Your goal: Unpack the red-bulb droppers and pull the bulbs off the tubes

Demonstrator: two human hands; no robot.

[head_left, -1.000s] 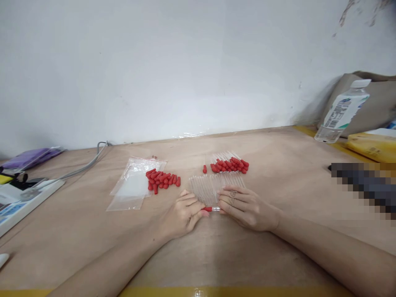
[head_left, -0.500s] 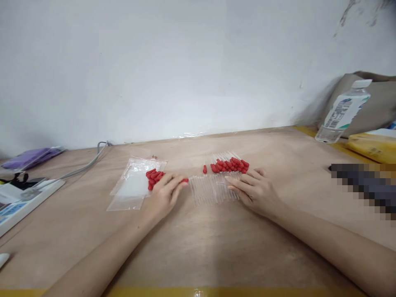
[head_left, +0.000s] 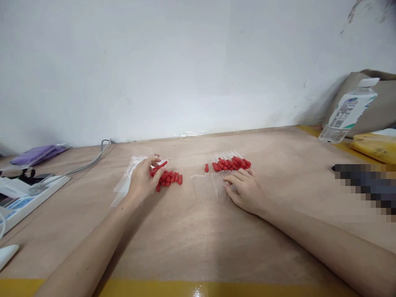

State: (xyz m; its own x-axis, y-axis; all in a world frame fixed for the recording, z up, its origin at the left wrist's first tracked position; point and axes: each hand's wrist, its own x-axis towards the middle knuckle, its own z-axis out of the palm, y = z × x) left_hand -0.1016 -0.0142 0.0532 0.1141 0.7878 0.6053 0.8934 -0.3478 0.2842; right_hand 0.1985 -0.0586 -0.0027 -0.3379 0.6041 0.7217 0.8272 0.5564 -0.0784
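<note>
My left hand (head_left: 144, 177) is at the left pile of small red rubber bulbs (head_left: 168, 177), its thumb and fingers closed around a red piece that is partly hidden. Part of that pile lies under the fingers. My right hand (head_left: 246, 189) rests over the right end of a row of thin clear glass tubes (head_left: 207, 187), fingers curled and thumb close to the index finger. The clear tube at its fingertips is hard to make out. Behind the row lie tubes with red bulbs on their ends (head_left: 230, 164). One red bulb (head_left: 206, 167) stands apart, left of them.
Clear zip bags (head_left: 123, 187) lie under and beside my left hand. At the left are a power strip (head_left: 37, 202), a grey cable (head_left: 89, 163) and a purple packet (head_left: 40, 154). A plastic bottle (head_left: 346, 109) leans at the right, near a yellow packet (head_left: 375, 146).
My left hand has moved left and back onto the red bulbs, uncovering several on the right of the pile. My right hand stays over the tubes; the tube jutting from its fingertips no longer shows clearly.
</note>
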